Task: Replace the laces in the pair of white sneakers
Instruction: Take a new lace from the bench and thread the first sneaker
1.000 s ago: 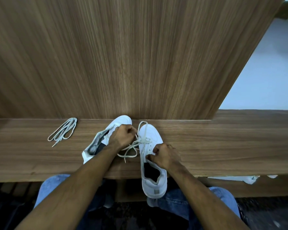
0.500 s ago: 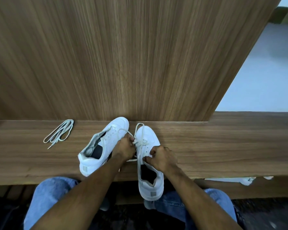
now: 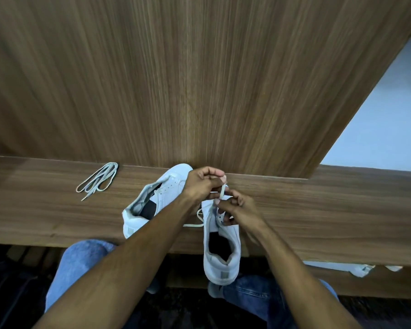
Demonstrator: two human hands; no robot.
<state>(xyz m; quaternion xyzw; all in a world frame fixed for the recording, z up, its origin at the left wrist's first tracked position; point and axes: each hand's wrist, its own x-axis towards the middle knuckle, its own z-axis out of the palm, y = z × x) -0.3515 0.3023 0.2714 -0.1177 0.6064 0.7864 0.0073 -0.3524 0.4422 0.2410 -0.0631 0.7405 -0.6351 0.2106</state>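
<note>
Two white sneakers stand on a narrow wooden shelf (image 3: pixel 330 217). The right sneaker (image 3: pixel 222 248) points away from me, its heel hanging over the shelf's front edge. The left sneaker (image 3: pixel 152 205) lies angled, toe toward the wall, with no lace visible in it. My left hand (image 3: pixel 201 182) and my right hand (image 3: pixel 235 208) meet over the right sneaker's toe, and both pinch its pale lace (image 3: pixel 221 192). A loose end of that lace trails left across the shelf under my left forearm. The sneaker's front eyelets are hidden by my hands.
A spare bundled lace (image 3: pixel 97 180) lies on the shelf at the left. A tall wood panel (image 3: pixel 176 79) rises right behind the shelf. White cloth (image 3: pixel 356 268) shows under the shelf's front edge at the right. My knees in blue jeans (image 3: pixel 81 262) sit below.
Both hands have risen toward the right sneaker's toe and come together on the lace. The lace loops that lay spread over the sneaker earlier are now drawn up between my fingers.
</note>
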